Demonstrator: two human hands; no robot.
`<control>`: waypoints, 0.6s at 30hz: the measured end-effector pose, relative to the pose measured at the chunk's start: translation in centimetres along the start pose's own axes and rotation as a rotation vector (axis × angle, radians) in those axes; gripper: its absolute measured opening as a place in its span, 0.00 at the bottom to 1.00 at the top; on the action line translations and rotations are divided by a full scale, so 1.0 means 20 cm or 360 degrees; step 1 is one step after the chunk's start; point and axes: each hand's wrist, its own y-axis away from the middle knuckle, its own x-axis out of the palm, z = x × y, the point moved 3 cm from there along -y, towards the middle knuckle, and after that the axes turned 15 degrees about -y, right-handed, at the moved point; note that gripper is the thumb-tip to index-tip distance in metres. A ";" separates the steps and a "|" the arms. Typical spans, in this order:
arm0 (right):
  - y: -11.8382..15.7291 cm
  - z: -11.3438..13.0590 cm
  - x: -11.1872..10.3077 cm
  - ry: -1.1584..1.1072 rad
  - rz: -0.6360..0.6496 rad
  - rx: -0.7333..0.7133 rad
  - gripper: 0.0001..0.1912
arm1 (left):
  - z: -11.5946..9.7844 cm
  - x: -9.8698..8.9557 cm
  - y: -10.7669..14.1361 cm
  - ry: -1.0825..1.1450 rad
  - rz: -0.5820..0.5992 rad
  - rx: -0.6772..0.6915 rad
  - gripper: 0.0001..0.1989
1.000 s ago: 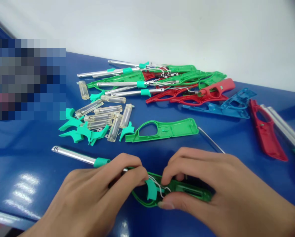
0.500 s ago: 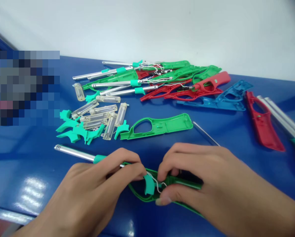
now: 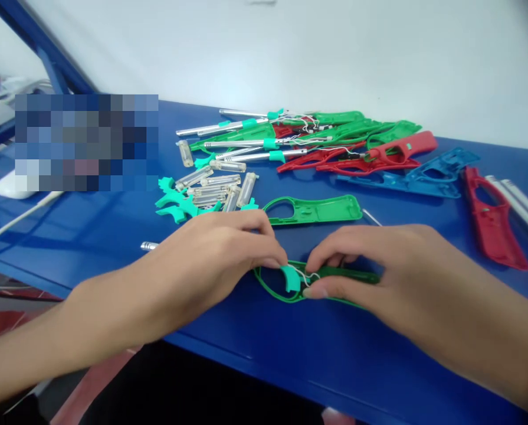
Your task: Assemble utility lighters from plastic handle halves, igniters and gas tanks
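Left hand (image 3: 219,251), right hand (image 3: 379,260), green shell (image 3: 285,299) now higher, just below centre | left fingers bunched, right slightly parted; holds unclear | tugging white wires (image 3: 303,276) could unseat teal piece (image 3: 292,280)

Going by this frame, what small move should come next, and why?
Probably the right hand should tuck the white wires down inside the green shell: they loop loosely beside the teal trigger, near its fingertips.

A pale wall (image 3: 290,53) rises behind the glossy blue table (image 3: 264,360).
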 end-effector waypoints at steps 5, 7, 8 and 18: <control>0.00 0.01 0.00 0.0049 -0.0023 0.0017 0.11 | -0.02 -0.02 -0.03 -0.0141 0.0084 0.0024 0.19; 0.01 0.01 0.01 0.0061 -0.0035 0.0029 0.11 | -0.04 -0.03 -0.03 -0.0238 0.0131 0.0044 0.18; 0.01 0.01 0.02 0.0064 -0.0043 0.0040 0.10 | -0.05 -0.03 -0.03 -0.0289 0.0148 0.0061 0.18; 0.13 -0.05 0.04 0.0290 -0.0016 -0.0039 0.09 | -0.12 -0.01 -0.01 -0.0730 0.0154 0.0198 0.17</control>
